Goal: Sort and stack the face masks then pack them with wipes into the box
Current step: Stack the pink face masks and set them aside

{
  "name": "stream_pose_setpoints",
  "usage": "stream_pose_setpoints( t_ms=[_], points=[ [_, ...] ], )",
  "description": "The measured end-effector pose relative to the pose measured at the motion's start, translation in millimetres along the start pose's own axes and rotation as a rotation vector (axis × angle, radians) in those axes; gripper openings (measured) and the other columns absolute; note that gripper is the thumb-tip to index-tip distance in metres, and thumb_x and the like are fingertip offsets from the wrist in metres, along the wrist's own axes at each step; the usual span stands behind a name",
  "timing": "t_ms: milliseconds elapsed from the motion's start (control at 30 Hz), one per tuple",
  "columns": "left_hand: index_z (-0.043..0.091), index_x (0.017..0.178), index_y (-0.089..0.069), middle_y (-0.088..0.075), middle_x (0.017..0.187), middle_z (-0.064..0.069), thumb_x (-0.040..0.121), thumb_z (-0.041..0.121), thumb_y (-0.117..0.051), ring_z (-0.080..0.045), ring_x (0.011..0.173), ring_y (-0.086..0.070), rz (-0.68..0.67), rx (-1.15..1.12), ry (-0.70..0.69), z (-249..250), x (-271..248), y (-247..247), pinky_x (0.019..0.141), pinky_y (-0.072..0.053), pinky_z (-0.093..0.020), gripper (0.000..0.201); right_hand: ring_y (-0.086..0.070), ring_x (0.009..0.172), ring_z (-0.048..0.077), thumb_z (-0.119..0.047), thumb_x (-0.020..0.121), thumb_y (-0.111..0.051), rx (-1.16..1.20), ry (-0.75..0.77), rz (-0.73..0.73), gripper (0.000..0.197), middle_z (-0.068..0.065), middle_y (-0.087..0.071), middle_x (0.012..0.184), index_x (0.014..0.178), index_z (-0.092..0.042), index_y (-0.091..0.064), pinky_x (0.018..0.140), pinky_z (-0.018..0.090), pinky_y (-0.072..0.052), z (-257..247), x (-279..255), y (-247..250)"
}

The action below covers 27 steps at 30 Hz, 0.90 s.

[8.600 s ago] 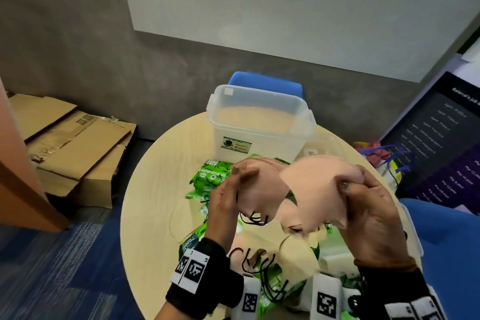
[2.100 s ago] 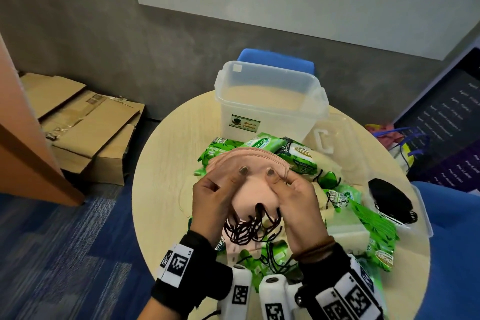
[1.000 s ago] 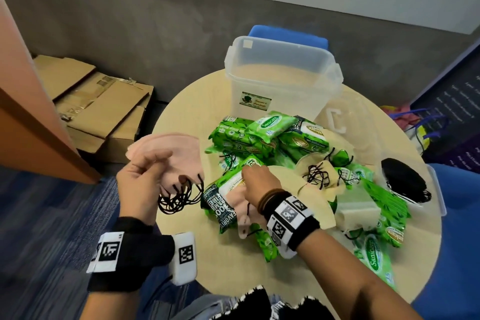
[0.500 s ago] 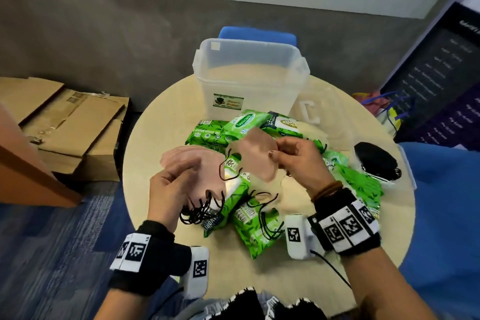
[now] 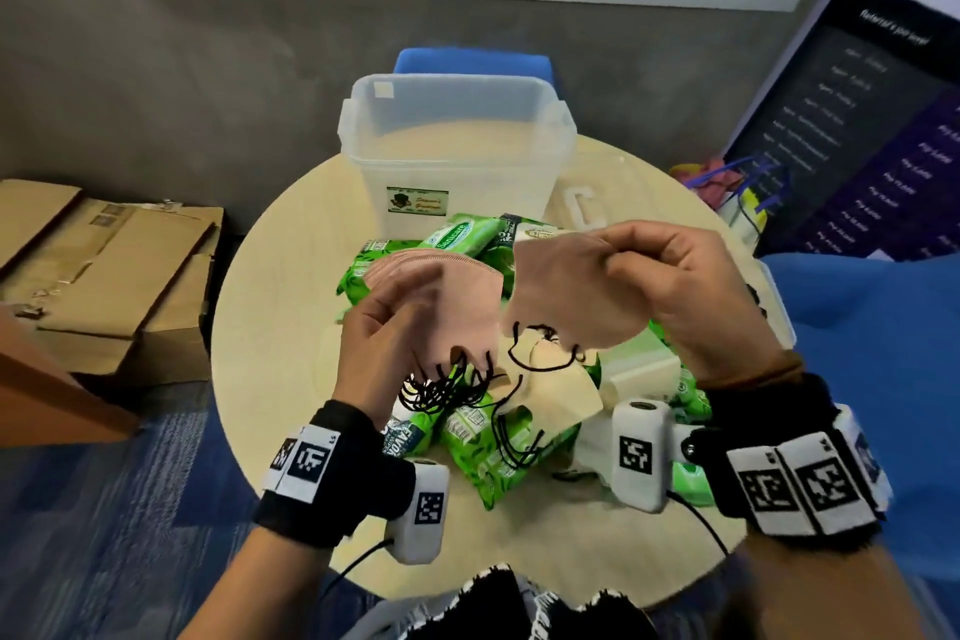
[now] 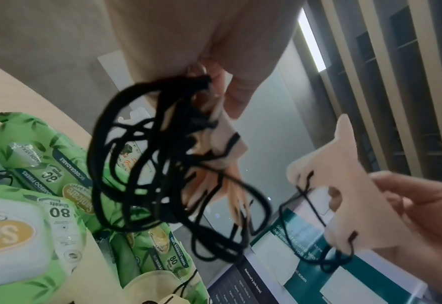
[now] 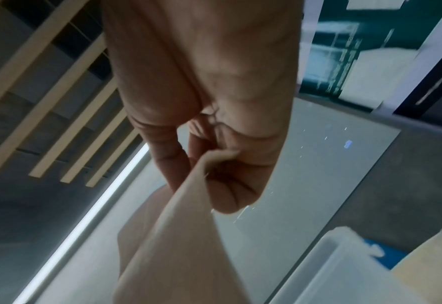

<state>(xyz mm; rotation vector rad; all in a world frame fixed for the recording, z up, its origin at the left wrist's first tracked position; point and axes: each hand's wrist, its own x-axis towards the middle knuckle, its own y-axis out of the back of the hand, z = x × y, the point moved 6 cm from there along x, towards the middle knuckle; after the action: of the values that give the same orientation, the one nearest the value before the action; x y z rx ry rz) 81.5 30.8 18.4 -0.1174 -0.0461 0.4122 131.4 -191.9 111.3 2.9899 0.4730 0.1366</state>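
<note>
Sorting is under way: the left hand (image 5: 384, 348) grips the pink mask stack (image 5: 441, 296); the right hand's (image 5: 670, 286) fingers (image 7: 230, 185) pinch a single pink mask (image 5: 566, 296). Next, it must be laid squarely onto the stack, at nine o'clock of it.

I am sitting at a round table (image 5: 270, 307), holding both hands up over its middle. My left hand (image 5: 379, 353) is gripping a stack of masks (image 5: 447, 296), with their ear loops (image 5: 447, 390) hanging below. My right hand (image 5: 675, 286) is pinching a single mask (image 5: 566, 291) just to the right of the stack. Under my hands, wipe packs (image 5: 498, 437) and more masks (image 5: 556, 385) are lying in a heap on the table. Behind the heap, the box (image 5: 457, 140) is standing at the table's far edge. Cardboard boxes (image 5: 104, 265) are lying on the floor to the left.
</note>
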Motion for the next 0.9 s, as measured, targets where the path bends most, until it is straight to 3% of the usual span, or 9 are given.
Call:
stream_pose_setpoints(
  t_ms=[67, 133, 200, 300, 400, 500, 600, 733, 900],
  points=[
    [0.013, 0.106, -0.073, -0.073, 0.098, -0.003, 0.093, 0.023, -0.054, -0.027, 0.086, -0.065, -0.007, -0.039, 0.0, 2, 3, -2, 0.069, -0.05, -0.036, 0.024, -0.064, 0.074, 0.013, 0.002, 0.082, -0.054, 0.048, 0.02, -0.072, 0.022, 0.003, -0.072, 0.082, 0.088, -0.01, -0.072, 0.064, 0.023, -0.053, -9, 1, -8],
    [0.014, 0.109, -0.072, -0.071, 0.102, -0.02, 0.088, 0.058, -0.049, -0.046, 0.08, -0.061, -0.083, -0.089, 0.036, 7, 6, -12, 0.065, -0.047, -0.054, 0.053, -0.063, 0.074, 0.01, -0.001, 0.078, -0.059, 0.029, 0.05, -0.103, 0.019, 0.003, -0.071, 0.083, 0.091, -0.008, -0.07, 0.067, 0.02, -0.051, -12, 6, -22],
    [0.012, 0.108, -0.072, -0.068, 0.1, -0.03, 0.084, 0.07, -0.044, -0.042, 0.086, -0.064, -0.172, -0.136, 0.0, 19, 6, -24, 0.072, -0.048, -0.055, 0.069, -0.062, 0.072, 0.005, 0.006, 0.081, -0.062, -0.036, 0.057, -0.101, 0.019, 0.001, -0.07, 0.082, 0.093, -0.006, -0.069, 0.069, 0.016, -0.05, -6, 15, -36],
    [0.012, 0.089, -0.071, -0.071, 0.069, 0.001, 0.083, 0.05, -0.059, -0.01, 0.062, -0.063, -0.139, -0.029, -0.123, 36, 3, -34, 0.056, -0.049, -0.022, 0.04, -0.065, 0.073, 0.011, 0.005, 0.08, -0.063, -0.155, 0.081, -0.023, 0.02, 0.001, -0.071, 0.082, 0.091, -0.009, -0.07, 0.073, 0.023, -0.052, 11, 28, -50],
    [0.021, 0.076, -0.069, -0.07, 0.069, 0.009, 0.079, 0.022, -0.072, -0.005, 0.066, -0.06, -0.045, 0.011, -0.145, 28, 3, -25, 0.06, -0.05, -0.02, 0.005, -0.066, 0.079, 0.013, -0.007, 0.079, -0.066, -0.263, 0.121, 0.115, 0.015, 0.001, -0.072, 0.086, 0.092, -0.014, -0.07, 0.077, 0.025, -0.053, 30, 23, -60],
    [0.023, 0.083, -0.068, -0.069, 0.077, 0.013, 0.086, 0.021, -0.07, -0.008, 0.076, -0.06, 0.042, 0.101, -0.14, 10, 5, 4, 0.069, -0.051, -0.03, 0.004, -0.057, 0.073, 0.01, -0.02, 0.088, -0.063, -0.544, -0.04, 0.14, 0.012, -0.004, -0.064, 0.084, 0.096, -0.014, -0.068, 0.067, 0.022, -0.043, 72, 5, -63],
    [0.026, 0.092, -0.062, -0.066, 0.091, 0.009, 0.082, 0.037, -0.066, -0.01, 0.085, -0.059, 0.144, 0.12, -0.127, 0, 1, 34, 0.078, -0.05, -0.039, 0.015, -0.057, 0.096, 0.019, -0.024, 0.094, -0.053, -0.896, -0.349, 0.189, 0.022, 0.003, -0.059, 0.113, 0.111, -0.013, -0.061, 0.083, 0.03, -0.046, 119, -10, -36],
    [0.025, 0.126, -0.045, -0.061, 0.109, 0.001, 0.091, 0.018, -0.065, -0.008, 0.093, -0.062, 0.267, 0.029, -0.073, -9, -7, 57, 0.087, -0.052, -0.033, 0.04, -0.059, 0.1, 0.028, -0.036, 0.086, -0.065, -0.994, -0.662, 0.11, 0.036, 0.009, -0.059, 0.114, 0.111, -0.011, -0.056, 0.076, 0.031, -0.042, 153, -23, -10],
    [0.025, 0.118, -0.053, -0.065, 0.109, -0.009, 0.093, 0.013, -0.061, -0.011, 0.088, -0.064, 0.309, -0.071, 0.011, -19, -10, 57, 0.075, -0.055, -0.022, 0.028, -0.055, 0.088, 0.023, -0.015, 0.087, -0.06, -0.908, -0.553, 0.264, 0.017, 0.006, -0.068, 0.106, 0.101, -0.018, -0.069, 0.075, 0.027, -0.043, 146, -15, -6]
  ],
)
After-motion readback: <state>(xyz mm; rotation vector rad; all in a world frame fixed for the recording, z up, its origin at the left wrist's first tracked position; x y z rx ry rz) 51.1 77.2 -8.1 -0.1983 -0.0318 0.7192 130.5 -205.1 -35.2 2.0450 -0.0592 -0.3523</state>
